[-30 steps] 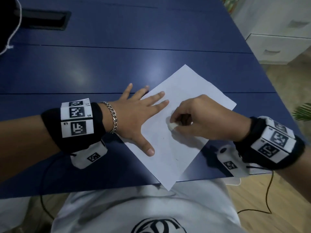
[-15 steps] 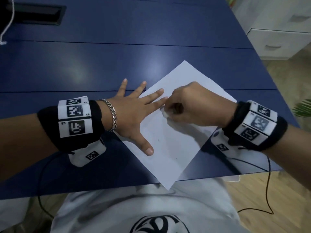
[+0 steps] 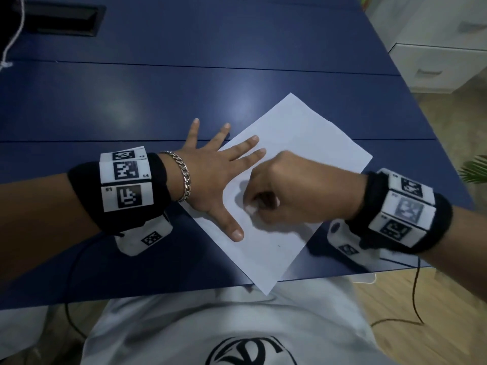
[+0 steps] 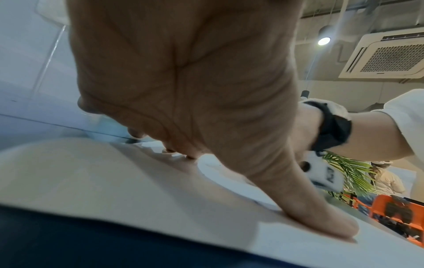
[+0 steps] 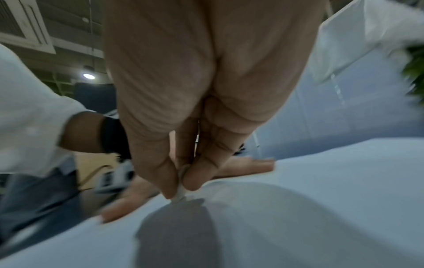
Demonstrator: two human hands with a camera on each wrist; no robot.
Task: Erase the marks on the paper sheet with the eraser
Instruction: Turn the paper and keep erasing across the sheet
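A white paper sheet (image 3: 297, 143) lies turned like a diamond on the blue table (image 3: 131, 101), its near corner hanging past the table's front edge. My left hand (image 3: 210, 177) lies flat with spread fingers on the sheet's left edge, thumb (image 4: 321, 217) pressed on the paper. My right hand (image 3: 287, 191) pinches a small white eraser (image 3: 251, 208) between thumb and fingers, its tip touching the paper (image 5: 298, 208) just right of the left thumb. The eraser (image 5: 180, 195) shows as a thin white piece. A tiny faint mark (image 3: 278, 245) sits lower on the sheet.
A black recessed cable slot (image 3: 60, 21) sits at the table's far left. White drawers (image 3: 442, 67) stand beyond the table's right side, with a green plant (image 3: 474, 169) near them. Cables (image 3: 415, 299) hang from the wrist cameras by the front edge.
My right hand with the eraser has slid back toward me and slightly left, from beside the left fingertips to beside the left thumb. The left hand stays flat in place.
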